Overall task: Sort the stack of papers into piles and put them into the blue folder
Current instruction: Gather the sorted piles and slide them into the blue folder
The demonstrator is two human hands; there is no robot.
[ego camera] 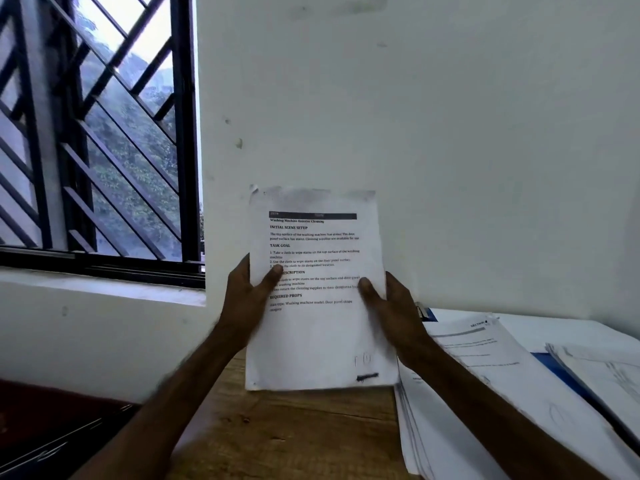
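I hold a printed sheet of paper (317, 327) upright in front of the wall, its lower edge just above the wooden table (294, 434). My left hand (244, 299) grips its left edge with the thumb across the text. My right hand (393, 310) grips its right edge, thumb on the front. A thick pile of papers (478, 393) lies on the table at the right, under my right forearm. The blue folder (561, 372) lies open beneath that pile, with another pile of papers (602, 372) on its far right part.
A white wall stands close behind the table. A barred window (97, 133) with a white sill fills the upper left. A dark object (52, 441) sits at the lower left beside the table.
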